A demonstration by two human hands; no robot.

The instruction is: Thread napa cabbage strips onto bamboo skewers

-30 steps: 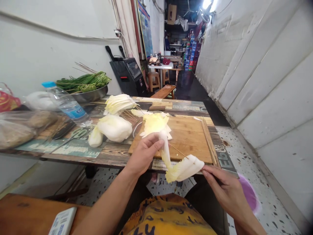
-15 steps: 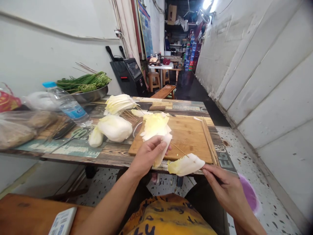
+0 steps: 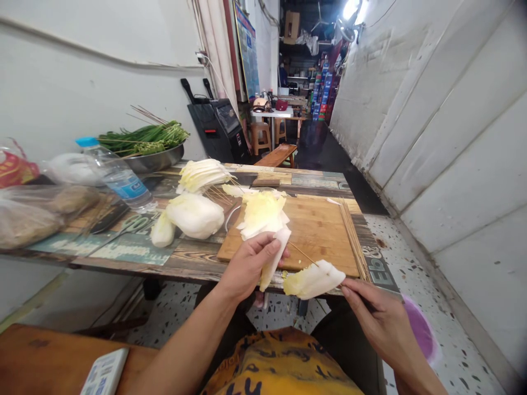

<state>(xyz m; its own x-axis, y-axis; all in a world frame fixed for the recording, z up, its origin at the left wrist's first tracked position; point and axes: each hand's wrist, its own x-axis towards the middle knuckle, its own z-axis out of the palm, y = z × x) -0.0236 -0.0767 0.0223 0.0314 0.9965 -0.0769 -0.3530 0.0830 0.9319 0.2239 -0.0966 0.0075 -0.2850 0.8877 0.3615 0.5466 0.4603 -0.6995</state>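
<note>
My left hand point(image 3: 246, 264) is closed on a pale cabbage leaf piece point(image 3: 274, 259), held over the near edge of a wooden cutting board point(image 3: 321, 230). My right hand point(image 3: 379, 321) pinches the end of a thin bamboo skewer point(image 3: 302, 254) that carries a folded cabbage piece point(image 3: 313, 280), its point sticking out toward the board. A pile of cut cabbage leaves point(image 3: 263, 213) lies on the board's left part.
Loose skewers point(image 3: 352, 233) lie along the board's right edge. Two cabbage chunks point(image 3: 193, 215), scissors point(image 3: 127, 226), a water bottle point(image 3: 117, 176), plastic bags point(image 3: 33, 211), a metal bowl of greens point(image 3: 148, 145) and skewered cabbage point(image 3: 201, 173) crowd the table's left. A purple bin point(image 3: 420, 329) stands lower right.
The long leaf strip that joined both hands a second ago has come apart. My left hand now holds a separate shorter piece, and the skewered piece stays by my right hand.
</note>
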